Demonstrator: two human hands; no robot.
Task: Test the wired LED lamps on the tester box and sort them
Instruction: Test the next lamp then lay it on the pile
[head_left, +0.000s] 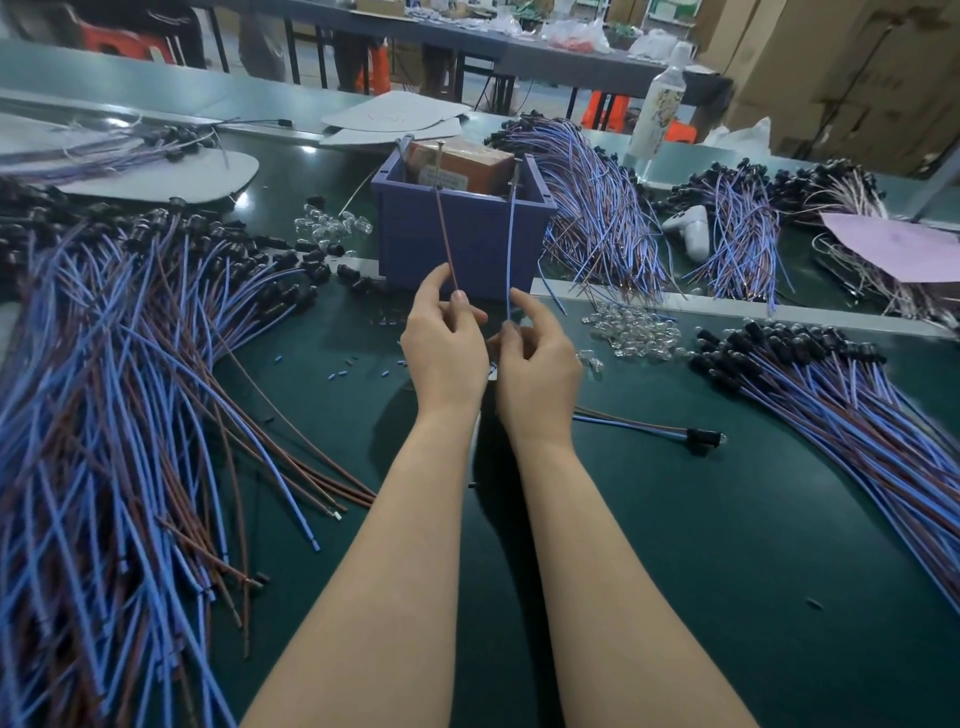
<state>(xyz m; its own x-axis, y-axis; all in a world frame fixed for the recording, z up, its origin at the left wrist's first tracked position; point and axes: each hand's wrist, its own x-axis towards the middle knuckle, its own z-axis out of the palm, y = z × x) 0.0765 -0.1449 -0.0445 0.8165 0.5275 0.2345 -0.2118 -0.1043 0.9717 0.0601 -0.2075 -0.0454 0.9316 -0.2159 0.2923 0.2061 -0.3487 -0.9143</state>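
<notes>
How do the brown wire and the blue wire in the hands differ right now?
The left hand pinches the brown wire; the right hand pinches the blue wire. The brown wire slants up and leftward to the left pin on the box; the blue wire rises almost straight to the right pin. Both are thin, stretched straight, and reach the box top.

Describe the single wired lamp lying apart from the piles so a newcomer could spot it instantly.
Start at the purple box in the middle of the green table. Come nearer, just right of the wrist of the right hand. There one lamp lies alone, its brown and blue wires ending in a black holder pointing right, unlike the heaped bundles.
</notes>
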